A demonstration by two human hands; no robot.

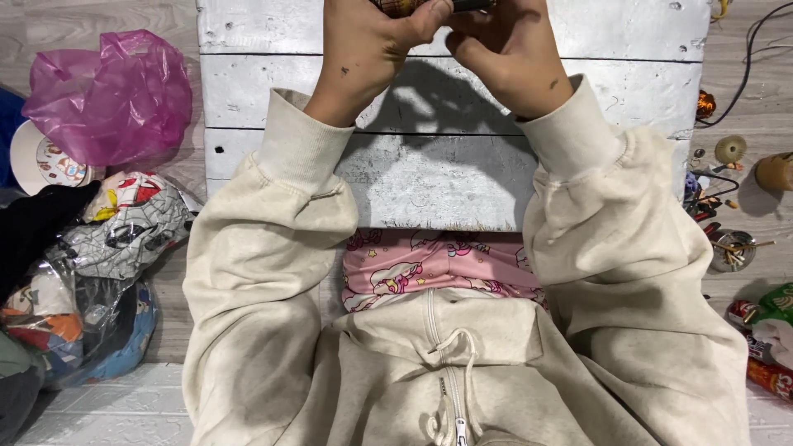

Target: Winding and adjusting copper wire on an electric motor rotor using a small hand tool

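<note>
Both forearms, in cream sleeves, reach forward and converge, so that the left hand [363, 49] and the right hand [508, 54] meet at 1 shared grip at the top edge of view, fingers curled and thumbs pressed inward, knuckles nearly touching.

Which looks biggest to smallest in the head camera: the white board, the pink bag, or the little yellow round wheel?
1. White painted board, largest.
2. Pink plastic bag.
3. Small yellow round wheel, smallest.
All lie at roughly floor level, so nearness hardly skews this. The arms hide part of the board.
</note>
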